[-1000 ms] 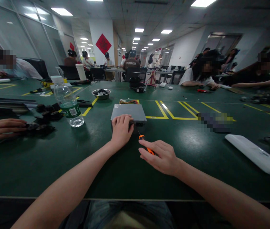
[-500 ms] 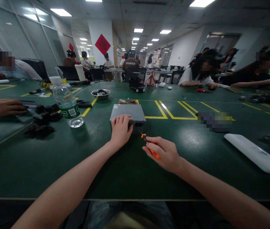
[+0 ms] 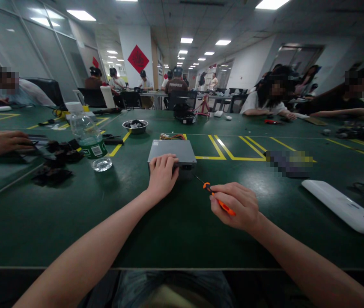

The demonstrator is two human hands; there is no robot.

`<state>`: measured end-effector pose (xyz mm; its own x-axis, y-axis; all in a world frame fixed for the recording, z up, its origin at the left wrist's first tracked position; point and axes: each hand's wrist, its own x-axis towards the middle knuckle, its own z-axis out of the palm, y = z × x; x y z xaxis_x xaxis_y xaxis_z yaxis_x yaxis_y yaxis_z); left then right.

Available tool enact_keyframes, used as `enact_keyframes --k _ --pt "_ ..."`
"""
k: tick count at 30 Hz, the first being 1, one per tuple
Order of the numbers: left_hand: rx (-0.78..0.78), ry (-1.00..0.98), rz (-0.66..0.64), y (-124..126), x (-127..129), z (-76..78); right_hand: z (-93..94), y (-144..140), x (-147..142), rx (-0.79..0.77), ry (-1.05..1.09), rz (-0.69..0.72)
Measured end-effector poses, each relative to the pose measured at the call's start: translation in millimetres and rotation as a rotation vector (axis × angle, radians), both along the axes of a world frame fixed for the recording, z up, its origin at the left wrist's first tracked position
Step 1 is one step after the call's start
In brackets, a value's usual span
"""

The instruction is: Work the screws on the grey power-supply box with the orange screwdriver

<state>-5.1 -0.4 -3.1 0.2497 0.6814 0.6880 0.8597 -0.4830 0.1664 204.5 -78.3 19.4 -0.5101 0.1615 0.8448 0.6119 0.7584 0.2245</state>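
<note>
Our left hand [image 3: 162, 175] lies palm down on the near edge of the grey metal box [image 3: 172, 151], fingers loosely curled over its front left corner and closed on nothing. We rest that box flat on the green desk [image 3: 175, 231], straight ahead of us, with a bundle of coloured wires [image 3: 173, 137] showing behind its far edge. Our right hand [image 3: 238, 205] sits to the right of the box and nearer to us, apart from it, fingers folded around the orange screwdriver [image 3: 216, 198]. We hold its handle in the fist; the thin dark shaft pokes out toward the upper left, its tip close to the box's near right corner, though we cannot tell whether it touches.

To our left stands a clear water bottle [image 3: 90, 139] with a green label, beside a heap of black parts [image 3: 56, 160] where another person's hand [image 3: 4, 142] rests. A metal bowl [image 3: 135, 125] sits farther back, and a long white casing [image 3: 345, 207] lies at our right.
</note>
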Motion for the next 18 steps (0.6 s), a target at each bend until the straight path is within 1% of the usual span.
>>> enact_keyframes --k 5,12,18 --pt "0.014 0.117 -0.063 -8 -3 1.4 0.3 2 5 0.022 0.019 -0.006" --pt "-0.006 0.254 -0.144 -20 -1 5.9 -3.0 4 4 -0.011 -0.01 -0.038" --pt "-0.003 0.29 -0.138 -21 -1 4.6 -2.0 4 4 0.004 -0.015 -0.043"
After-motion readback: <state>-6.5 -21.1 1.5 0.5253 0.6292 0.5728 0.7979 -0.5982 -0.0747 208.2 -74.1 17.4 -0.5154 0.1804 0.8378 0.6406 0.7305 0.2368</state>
